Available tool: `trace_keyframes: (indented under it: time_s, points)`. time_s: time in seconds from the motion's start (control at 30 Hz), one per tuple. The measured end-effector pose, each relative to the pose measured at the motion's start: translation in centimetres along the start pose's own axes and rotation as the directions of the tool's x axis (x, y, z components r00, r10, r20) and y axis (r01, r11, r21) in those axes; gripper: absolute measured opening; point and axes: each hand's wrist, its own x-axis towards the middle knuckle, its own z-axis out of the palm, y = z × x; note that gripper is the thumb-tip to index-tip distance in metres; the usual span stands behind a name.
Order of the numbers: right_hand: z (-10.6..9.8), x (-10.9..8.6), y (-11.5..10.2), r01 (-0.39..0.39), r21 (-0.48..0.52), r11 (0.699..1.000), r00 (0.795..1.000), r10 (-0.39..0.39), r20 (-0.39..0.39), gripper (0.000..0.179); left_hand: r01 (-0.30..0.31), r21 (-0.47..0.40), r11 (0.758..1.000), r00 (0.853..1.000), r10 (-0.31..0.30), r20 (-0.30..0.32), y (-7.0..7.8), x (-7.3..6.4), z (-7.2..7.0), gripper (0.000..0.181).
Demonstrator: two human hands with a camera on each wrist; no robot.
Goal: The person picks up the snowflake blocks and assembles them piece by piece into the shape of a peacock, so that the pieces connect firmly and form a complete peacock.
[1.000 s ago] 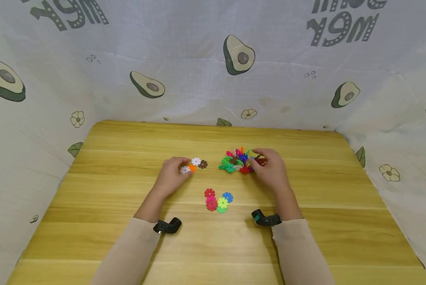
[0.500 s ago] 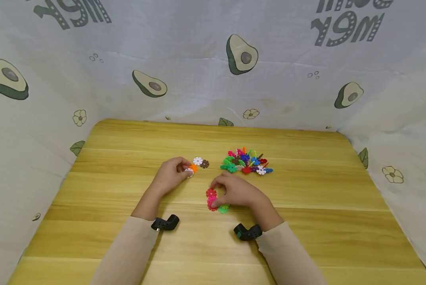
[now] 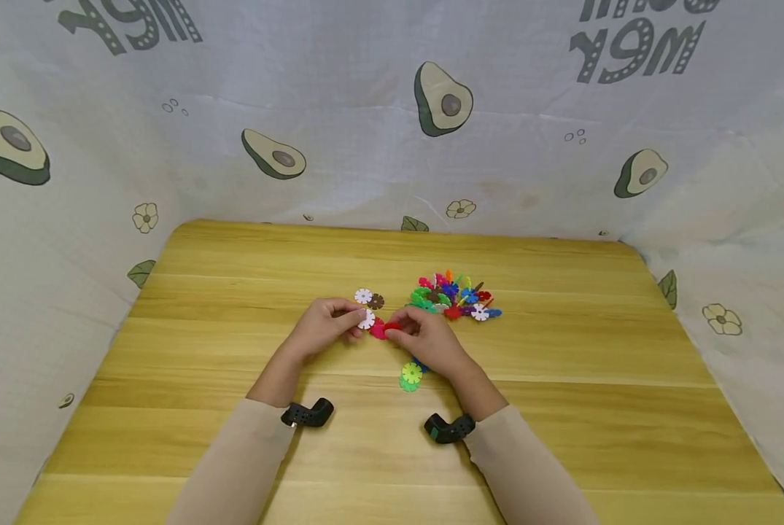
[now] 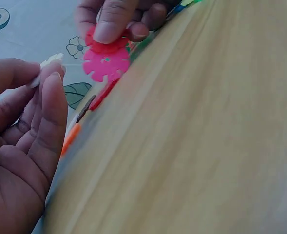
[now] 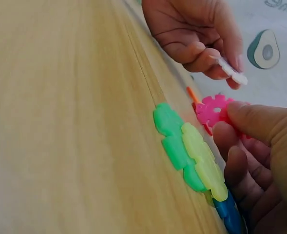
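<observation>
In the head view, my left hand pinches a white snowflake disc between thumb and fingertips. Just to its right, my right hand holds a pink notched disc and a red disc. The left wrist view shows the red disc overlapping the pink disc under the right thumb; whether they are joined I cannot tell. The white disc is apart from the pink disc in the right wrist view. An orange disc lies near the left hand.
Another white disc and a brown disc lie beyond the left hand. A mixed pile of discs sits at the back right. A yellow disc, a green disc and a partly covered blue disc lie near the right hand.
My right hand has left the pile, come to the near group and lifted the red and pink discs toward my left hand. The left hand has moved slightly right with its white disc.
</observation>
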Motion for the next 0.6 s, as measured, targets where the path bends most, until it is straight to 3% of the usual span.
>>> trace_keyframes:
  time_s: [0.13, 0.3, 0.6]
  points:
    - [0.2, 0.0, 0.2, 0.043, 0.131, 0.99, 0.998, -0.037, -0.05, 0.011, 0.003, -0.067, 0.998, 1.0, -0.002, 0.011, -0.2, 0.2, 0.4, 0.024]
    - [0.6, 0.0, 0.1, 0.111, 0.268, 0.957, 0.993, -0.096, -0.07, 0.011, 0.015, -0.104, 0.994, 0.999, -0.011, 0.039, 0.0, 0.1, 0.9, 0.017]
    - [0.8, -0.1, 0.1, 0.178, 0.16, 0.971, 0.979, -0.158, -0.132, 0.009, 0.026, -0.147, 0.989, 0.998, -0.017, 0.061, 0.2, -0.2, 1.3, 0.012]
